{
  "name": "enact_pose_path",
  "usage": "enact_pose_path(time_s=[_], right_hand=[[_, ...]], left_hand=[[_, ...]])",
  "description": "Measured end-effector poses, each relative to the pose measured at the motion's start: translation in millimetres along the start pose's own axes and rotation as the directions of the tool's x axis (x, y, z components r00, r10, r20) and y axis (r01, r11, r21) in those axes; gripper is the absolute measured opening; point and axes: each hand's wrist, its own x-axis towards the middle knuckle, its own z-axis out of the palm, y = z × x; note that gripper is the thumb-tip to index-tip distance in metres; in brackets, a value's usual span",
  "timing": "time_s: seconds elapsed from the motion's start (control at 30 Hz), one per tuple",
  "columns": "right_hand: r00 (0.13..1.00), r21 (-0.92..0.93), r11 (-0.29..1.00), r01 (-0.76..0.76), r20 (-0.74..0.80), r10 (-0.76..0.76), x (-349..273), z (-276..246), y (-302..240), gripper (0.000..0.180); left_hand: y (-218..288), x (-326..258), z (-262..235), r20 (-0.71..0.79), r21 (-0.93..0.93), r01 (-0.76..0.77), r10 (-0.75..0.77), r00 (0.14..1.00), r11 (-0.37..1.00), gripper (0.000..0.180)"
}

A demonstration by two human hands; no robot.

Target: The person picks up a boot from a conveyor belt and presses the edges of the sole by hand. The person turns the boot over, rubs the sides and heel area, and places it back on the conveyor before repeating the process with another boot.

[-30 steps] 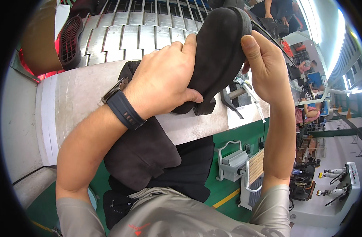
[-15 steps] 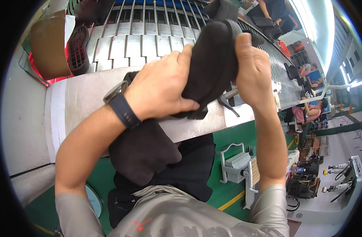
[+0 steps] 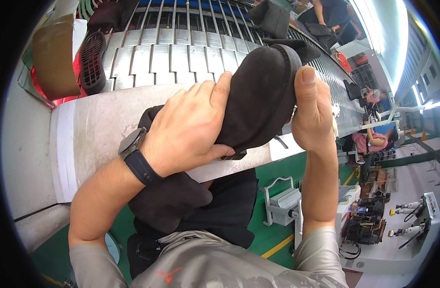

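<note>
A black boot (image 3: pixel 260 98) with a soft, suede-like upper is held over the near edge of the workbench, its toe pointing up and away. Its sole edge faces right. My left hand (image 3: pixel 188 125) is closed around the upper from the left, with the thumb low on it. From the right, my right hand (image 3: pixel 313 113) grips the sole edge, thumb pointing up; its other fingers are mostly hidden behind. Dark soft material (image 3: pixel 172 199), seemingly the boot's shaft, hangs below my left wrist over the bench edge.
The pale bench top (image 3: pixel 109 113) borders a metal slatted conveyor (image 3: pixel 162 57). A loose black sole (image 3: pixel 93 62) leans by a cardboard piece (image 3: pixel 54 57) at far left. More dark boots (image 3: pixel 272 19) lie on the conveyor beyond. A co-worker's hand (image 3: pixel 335 28) works at far right.
Both hands have brought the boot nearer to me and slightly right. More of the boot's rounded toe and sole edge shows now. Both hands keep their hold.
</note>
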Motion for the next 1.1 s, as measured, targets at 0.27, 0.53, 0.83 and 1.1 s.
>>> enact_pose_path(time_s=[0.27,0.53,0.83,1.1], right_hand=[[0.994,-0.373,0.925,-0.068,0.057,0.096,5,-13,-25,0.063],[0.98,-0.012,0.992,-0.124,-0.159,0.12,16,-3,-23,0.054],[0.969,-0.207,0.953,-0.222,0.057,0.239,-5,0,-77,0.071],[0.954,-0.083,0.95,0.301,0.033,-0.3,-83,14,-73,0.089]], left_hand=[[9,-3,1,0.011,-0.023,0.037,-0.037,0.999,0.999,0.123],[21,-16,0,0.004,-0.015,0.044,-0.044,0.999,0.999,0.121],[39,-39,10,-0.175,0.143,0.068,-0.043,0.984,0.987,0.117],[-3,-46,-73,0.544,-0.588,0.529,-0.184,0.819,0.612,0.053]])
